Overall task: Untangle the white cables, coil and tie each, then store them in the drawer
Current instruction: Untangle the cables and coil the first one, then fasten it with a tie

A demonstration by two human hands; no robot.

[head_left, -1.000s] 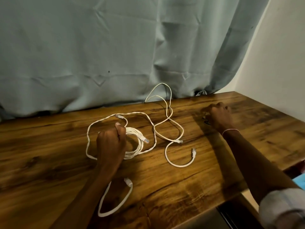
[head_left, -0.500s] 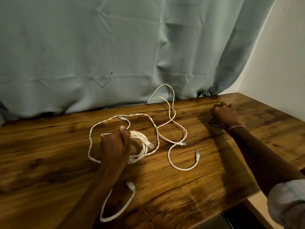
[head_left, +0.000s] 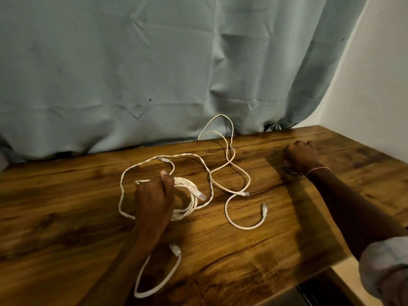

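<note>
Several white cables (head_left: 229, 164) with clear plugs lie tangled on the wooden table (head_left: 66, 217). My left hand (head_left: 154, 199) is closed around a small coil of white cable (head_left: 189, 195) at the middle of the table. One cable end (head_left: 174, 248) trails from under that forearm into a loop near the front edge. At the back right, my right hand (head_left: 300, 154) rests on the table as a fist. A thin black tie loop (head_left: 288, 170) pokes out beside its wrist. Whether the fist pinches it is hidden.
A grey-green curtain (head_left: 154, 74) hangs along the table's back edge, and one cable loop (head_left: 220, 120) rises against it. A white wall (head_left: 375, 96) borders the right side. A dark opening (head_left: 320, 292) shows below the front right edge.
The view has shifted a little. My left hand keeps its hold on the coil, and my right fist stays at the back right by the black loop.
</note>
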